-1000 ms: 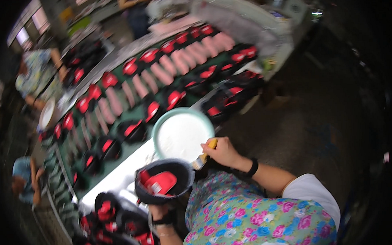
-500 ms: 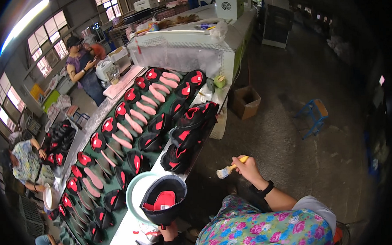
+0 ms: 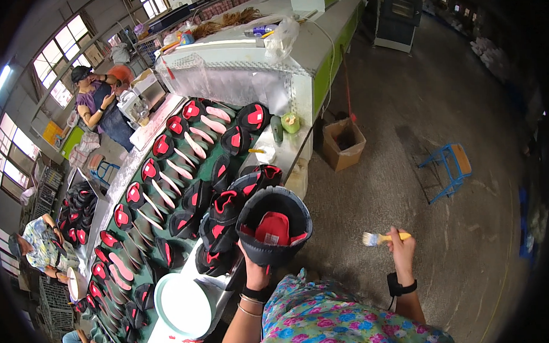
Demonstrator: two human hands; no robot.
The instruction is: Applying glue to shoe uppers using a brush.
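Note:
My left hand [image 3: 254, 272] grips a black shoe upper [image 3: 266, 250] from below, its wide opening tilted up and showing a red lining with a white label. Out to the right, away from the bench, my right hand [image 3: 402, 250] is closed around the yellow handle of a paintbrush [image 3: 379, 238]. The bristles are pale and point left. A round basin [image 3: 157, 296] with a pale green rim and white inside stands on the bench edge, below and left of the upper. Beside my left hand lie several black-and-red shoe uppers [image 3: 217, 234] in a pile.
A dark green conveyor belt [image 3: 150, 257] carries rows of uppers and pink insoles [image 3: 195, 145]. It leads to a large pale machine [image 3: 234, 61]. A cardboard box [image 3: 344, 146] and a blue stool [image 3: 448, 171] stand on the floor. Co-workers [image 3: 106, 105] are across the belt.
The upper in my left hand has moved right, away from over the basin, which is now uncovered. My right hand has carried the brush farther right. The whole view has shifted somewhat.

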